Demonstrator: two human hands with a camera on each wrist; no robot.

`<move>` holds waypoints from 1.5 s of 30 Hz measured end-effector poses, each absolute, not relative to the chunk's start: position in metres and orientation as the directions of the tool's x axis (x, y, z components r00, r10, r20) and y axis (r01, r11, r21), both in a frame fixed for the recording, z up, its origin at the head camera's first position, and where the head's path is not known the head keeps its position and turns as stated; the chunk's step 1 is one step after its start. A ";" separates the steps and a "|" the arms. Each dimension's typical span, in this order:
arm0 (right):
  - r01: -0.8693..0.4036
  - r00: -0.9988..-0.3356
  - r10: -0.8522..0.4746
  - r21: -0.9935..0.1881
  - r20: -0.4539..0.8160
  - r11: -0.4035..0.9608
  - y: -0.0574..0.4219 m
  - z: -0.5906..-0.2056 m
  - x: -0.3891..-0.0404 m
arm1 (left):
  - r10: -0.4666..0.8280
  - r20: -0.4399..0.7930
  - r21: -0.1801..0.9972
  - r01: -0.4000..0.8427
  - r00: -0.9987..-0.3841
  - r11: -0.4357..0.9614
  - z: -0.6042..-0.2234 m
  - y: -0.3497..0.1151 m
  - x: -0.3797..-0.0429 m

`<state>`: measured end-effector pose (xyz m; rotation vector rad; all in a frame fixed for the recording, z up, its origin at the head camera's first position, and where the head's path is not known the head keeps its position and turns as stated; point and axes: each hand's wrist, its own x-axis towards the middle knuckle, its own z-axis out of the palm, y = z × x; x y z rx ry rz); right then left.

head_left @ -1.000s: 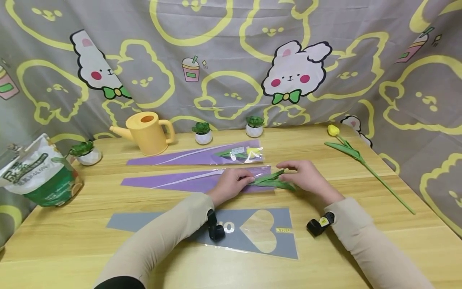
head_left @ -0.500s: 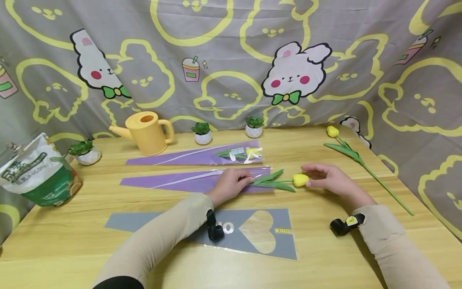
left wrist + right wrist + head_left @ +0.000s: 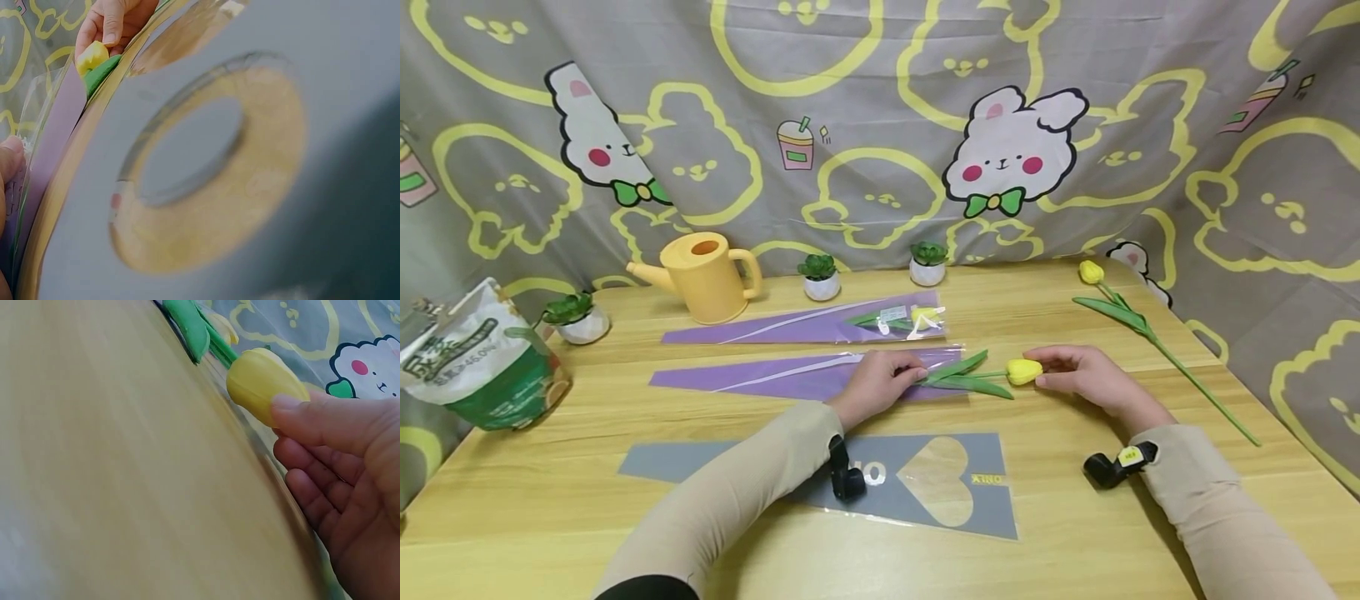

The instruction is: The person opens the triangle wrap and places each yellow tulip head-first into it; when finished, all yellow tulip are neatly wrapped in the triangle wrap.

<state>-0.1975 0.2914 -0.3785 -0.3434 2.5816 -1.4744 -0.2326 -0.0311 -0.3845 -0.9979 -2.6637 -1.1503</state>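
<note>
A yellow artificial tulip [image 3: 1024, 372] lies with its stem and leaves toward the middle purple flower sleeve [image 3: 760, 375]. My right hand [image 3: 1086, 379] pinches the bloom's tip between thumb and fingers. In the right wrist view, the thumb presses the yellow petals [image 3: 262, 381]. My left hand [image 3: 883, 383] pinches the clear mouth of the sleeve, beside the green leaves [image 3: 966, 383], which overlap the sleeve's end. The left wrist view catches only the edge of that hand's thumb [image 3: 10, 156] against the clear film, with the tulip's bloom [image 3: 94, 57] farther off.
Behind lies another purple sleeve [image 3: 797, 323] with a tulip inside. A grey sleeve with a heart window [image 3: 992, 508] lies in front, partly under my left arm. Another yellow tulip [image 3: 1180, 362] lies at right. A watering can [image 3: 707, 279], potted succulents [image 3: 822, 279] and a bag [image 3: 497, 367] stand around.
My right hand has moved right from the leaves to the bloom, which has come into view. My left hand stays at the sleeve's mouth. Over the last half second little has moved.
</note>
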 end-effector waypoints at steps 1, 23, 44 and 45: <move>-0.117 -0.966 -0.258 -0.866 -0.014 0.487 0.291 -0.378 -0.197 | 0.534 0.309 0.627 0.591 -0.787 0.507 -0.385 -0.031 -0.232; -0.076 -0.971 -0.240 -0.953 0.004 0.293 0.243 -0.379 -0.203 | 0.527 0.358 0.603 0.622 -0.771 0.500 -0.383 -0.028 -0.230; -0.048 -0.959 -0.279 -0.952 -0.040 0.303 0.200 -0.381 -0.212 | 0.504 0.348 0.584 0.603 -0.790 0.543 -0.378 -0.030 -0.232; -0.047 -0.960 -0.276 -0.951 -0.042 0.307 0.198 -0.381 -0.213 | 0.506 0.354 0.578 0.610 -0.786 0.542 -0.378 -0.030 -0.232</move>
